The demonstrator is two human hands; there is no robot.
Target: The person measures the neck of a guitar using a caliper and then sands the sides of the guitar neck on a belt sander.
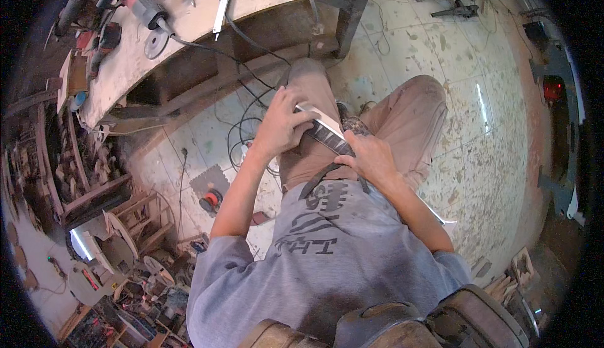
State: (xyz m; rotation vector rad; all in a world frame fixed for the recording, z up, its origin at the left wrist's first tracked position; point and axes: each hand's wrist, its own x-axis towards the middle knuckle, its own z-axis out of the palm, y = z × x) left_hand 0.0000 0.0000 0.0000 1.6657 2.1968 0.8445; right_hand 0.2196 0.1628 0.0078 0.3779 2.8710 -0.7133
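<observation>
Over my lap, a long, flat, narrow piece [328, 135] lies between my two hands, slanting from upper left to lower right. Its upper face looks pale and shiny, and a darker, patterned band runs along its lower side; its exact kind I cannot make out. My left hand [283, 123] grips its far left end with bent fingers. At the near right end, my right hand [372, 157] pinches it between thumb and fingers. Beneath it are my brown trouser legs [402, 118], with the knees apart. Parts of both ends are hidden by my fingers.
Ahead on the left stands a pale workbench [189, 17] bearing a red and grey angle grinder [141, 5], a round disc [156, 44] and a white strip [224, 8]. Black cables [242, 137] loop to the tiled floor. Wooden frames [148, 225] stand at the lower left.
</observation>
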